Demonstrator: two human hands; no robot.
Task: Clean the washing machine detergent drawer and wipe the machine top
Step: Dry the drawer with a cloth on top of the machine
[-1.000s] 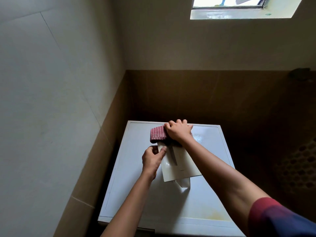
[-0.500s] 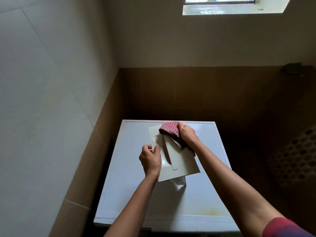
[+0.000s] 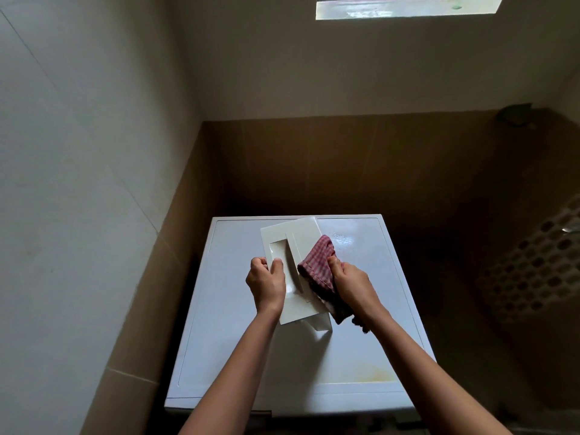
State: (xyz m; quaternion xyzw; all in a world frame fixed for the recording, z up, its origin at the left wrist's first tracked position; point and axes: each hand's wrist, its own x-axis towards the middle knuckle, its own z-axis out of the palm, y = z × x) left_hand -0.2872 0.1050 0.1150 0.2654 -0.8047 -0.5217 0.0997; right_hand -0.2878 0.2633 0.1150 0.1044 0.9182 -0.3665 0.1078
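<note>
Atop white machine top, left hand grips cream plastic detergent drawer; right hand clutches red checked cloth, now slid nearer.

detergent drawer: plain cream, warmer than the top beneath it
cloth: small red and white check, darker along its edge
machine top: plain white with a faint cool blue cast
stain: pale yellow, near right of the machine top
upper wall: pale grey-white tiles, thin joints
lower wall: brown tiles
basket: whitish, patterned with rows of dark holes
</note>
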